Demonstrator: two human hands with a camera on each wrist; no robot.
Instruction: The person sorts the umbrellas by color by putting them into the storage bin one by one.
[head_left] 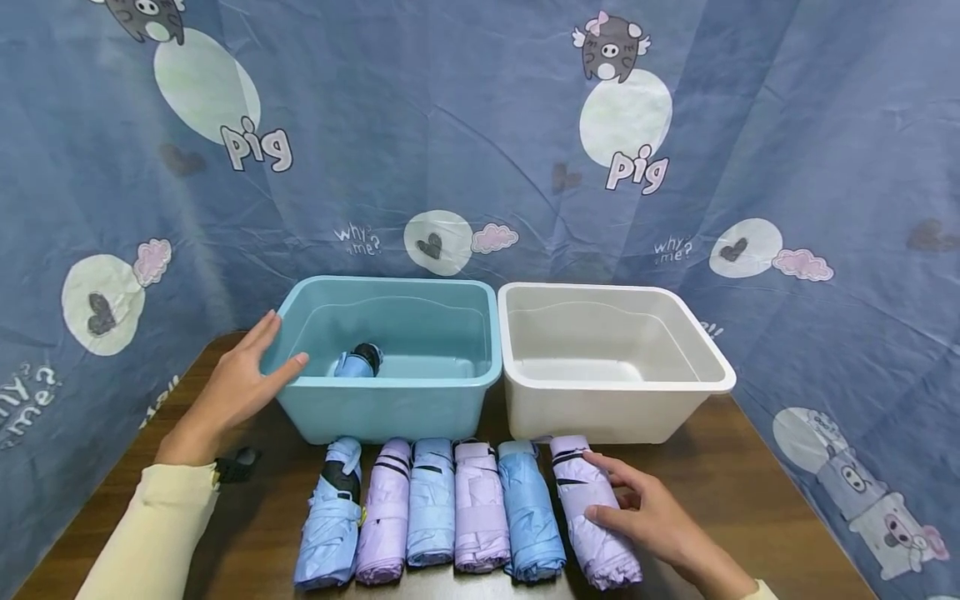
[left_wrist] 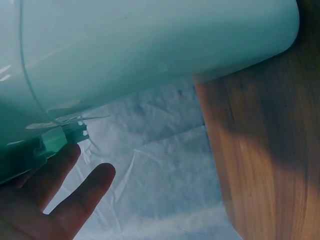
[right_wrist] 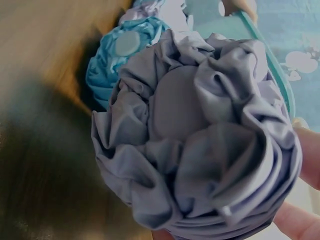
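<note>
Several folded umbrellas, alternating blue and purple, lie in a row on the wooden table (head_left: 750,492) in front of two bins. My right hand (head_left: 611,492) grips the rightmost purple umbrella (head_left: 607,558); the right wrist view shows its bunched end (right_wrist: 200,140) with my fingers (right_wrist: 310,155) beside it. My left hand (head_left: 281,346) is open with straight fingers at the left front corner of the teal bin (head_left: 390,412), thumb at its rim. A blue umbrella (head_left: 358,362) lies inside that bin. The left wrist view shows my fingers (left_wrist: 75,195) just under the teal bin wall (left_wrist: 150,45).
A white bin (head_left: 600,408) stands to the right of the teal one, with nothing seen inside. A blue cartoon-print cloth (head_left: 480,167) hangs behind and along both sides of the table. Bare wood shows at the table's left and right ends.
</note>
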